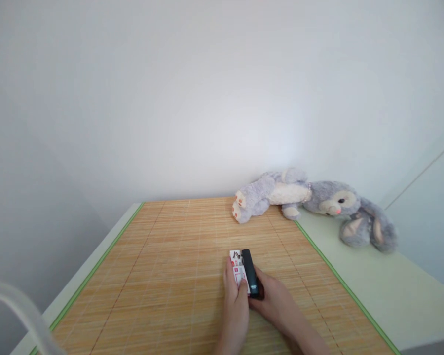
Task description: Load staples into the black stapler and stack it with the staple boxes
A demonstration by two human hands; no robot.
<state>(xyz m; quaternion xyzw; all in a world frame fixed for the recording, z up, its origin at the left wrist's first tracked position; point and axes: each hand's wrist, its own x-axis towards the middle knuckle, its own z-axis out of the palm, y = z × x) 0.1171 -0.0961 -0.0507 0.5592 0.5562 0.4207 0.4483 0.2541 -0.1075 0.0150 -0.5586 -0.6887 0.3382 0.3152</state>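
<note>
While the left hand [235, 303] is holding a small white box [240, 276] with pink markings, the right hand [276, 296] is gripping what seems to be a dark stapler [250, 273] just to the right of it. Both things are lying side by side above the near part of a bamboo mat [163, 276], which is covering most of a pale bench [388, 286]; whether their undersides are touching the mat cannot be told from here. The left fingers are closing narrowly around the box, the thumb lying over its printed face and the others running along its left edge. The right fingers are curling in from the right at the stapler's near end, though their tips are partly hiding behind it, so how firmly they are pressing cannot be told. For handling the pair well, the left thumb should probably be pressing only lightly, as the box is looking like thin card that could dent. The right hand should be supporting the stapler nearer its middle, because a grip at one end could be letting the far end dip. A plush rabbit [288, 193] is lying well beyond the hands against the wall [192, 98], leaving the wrists room for turning.
</note>
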